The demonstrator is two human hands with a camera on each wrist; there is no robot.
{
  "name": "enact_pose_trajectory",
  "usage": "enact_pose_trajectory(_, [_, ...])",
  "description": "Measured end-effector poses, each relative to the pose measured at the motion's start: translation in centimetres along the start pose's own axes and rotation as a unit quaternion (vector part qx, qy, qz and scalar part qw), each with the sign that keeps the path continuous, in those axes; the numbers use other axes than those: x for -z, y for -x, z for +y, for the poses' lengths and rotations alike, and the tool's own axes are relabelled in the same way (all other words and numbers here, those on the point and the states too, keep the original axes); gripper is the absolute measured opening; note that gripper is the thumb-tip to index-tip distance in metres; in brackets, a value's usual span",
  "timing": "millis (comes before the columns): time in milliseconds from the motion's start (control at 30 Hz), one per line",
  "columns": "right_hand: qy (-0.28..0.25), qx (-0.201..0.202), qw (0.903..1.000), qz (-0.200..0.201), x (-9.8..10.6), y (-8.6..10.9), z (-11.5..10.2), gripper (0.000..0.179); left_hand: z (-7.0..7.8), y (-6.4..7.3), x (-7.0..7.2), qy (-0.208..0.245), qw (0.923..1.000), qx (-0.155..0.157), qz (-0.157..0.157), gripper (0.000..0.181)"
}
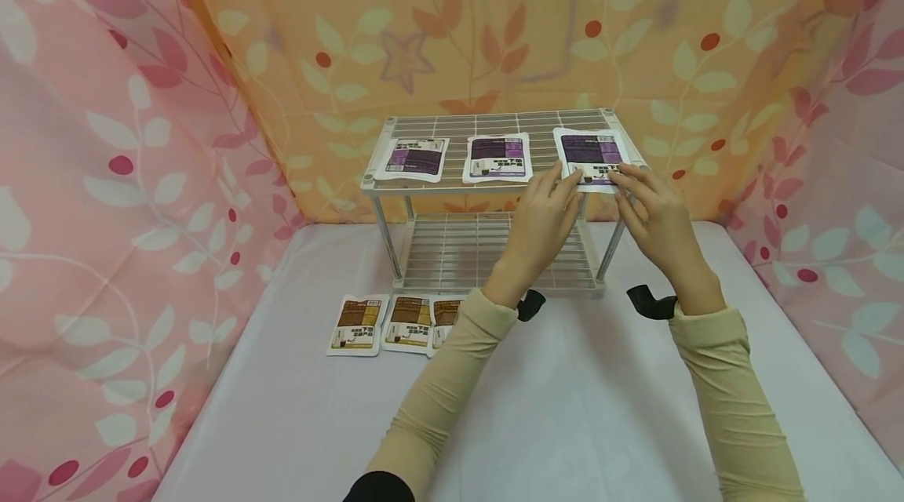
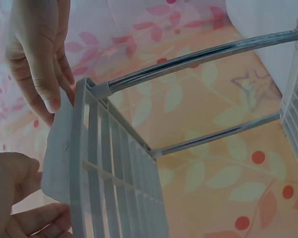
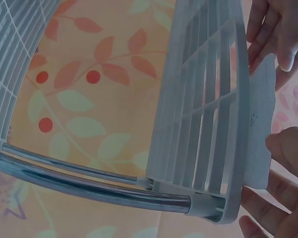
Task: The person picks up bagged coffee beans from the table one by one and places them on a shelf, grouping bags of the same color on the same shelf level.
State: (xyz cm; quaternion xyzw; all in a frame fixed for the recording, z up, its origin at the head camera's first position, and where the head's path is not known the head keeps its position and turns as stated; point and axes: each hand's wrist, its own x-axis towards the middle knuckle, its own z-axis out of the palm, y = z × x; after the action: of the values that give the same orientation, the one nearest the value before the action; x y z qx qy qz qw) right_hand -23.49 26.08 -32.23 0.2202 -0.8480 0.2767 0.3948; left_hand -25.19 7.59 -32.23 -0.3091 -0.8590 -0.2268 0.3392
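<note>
Both hands are at a white packet with a purple label (image 1: 589, 147), which lies on the right part of the upper tier of a white wire rack (image 1: 494, 125). My left hand (image 1: 540, 220) pinches its front left corner. With thumb and fingers, my right hand (image 1: 657, 220) pinches the front right side. From below, the left wrist view shows the packet's pale underside (image 2: 59, 148) reaching past the rack's edge. The right wrist view also shows that underside (image 3: 260, 134), between the fingers of both hands.
Two more purple-labelled packets, one on the left (image 1: 417, 160) and one in the middle (image 1: 497, 158), lie on the upper tier. Brown-labelled packets (image 1: 356, 325) lie on the white tablecloth (image 1: 282, 423), one partly behind my left sleeve (image 1: 445, 384). Patterned cloth (image 1: 282, 94) surrounds the table.
</note>
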Motion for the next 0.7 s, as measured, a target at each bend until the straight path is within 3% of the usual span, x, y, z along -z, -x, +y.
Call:
enact_pose_trajectory(200, [0.005,0.005,1.0,0.004,-0.1,-0.7,0.6,0.027,0.3,-1.1,-0.3,-0.075,0.9958,-0.001,-0.051,0.034])
enact_pose_trajectory(333, [0.017,-0.006,0.9998,-0.01,-0.3,-0.9,1.0,0.027,0.4,-1.7,-0.6,-0.09,0.993,0.003,-0.076,0.035])
enact_pose_trajectory(700, [0.041,-0.018,0.9984,-0.034,-0.4,-1.7,1.7,0.028,0.4,-2.4,-0.8,-0.108,0.9913,-0.011,-0.074,0.038])
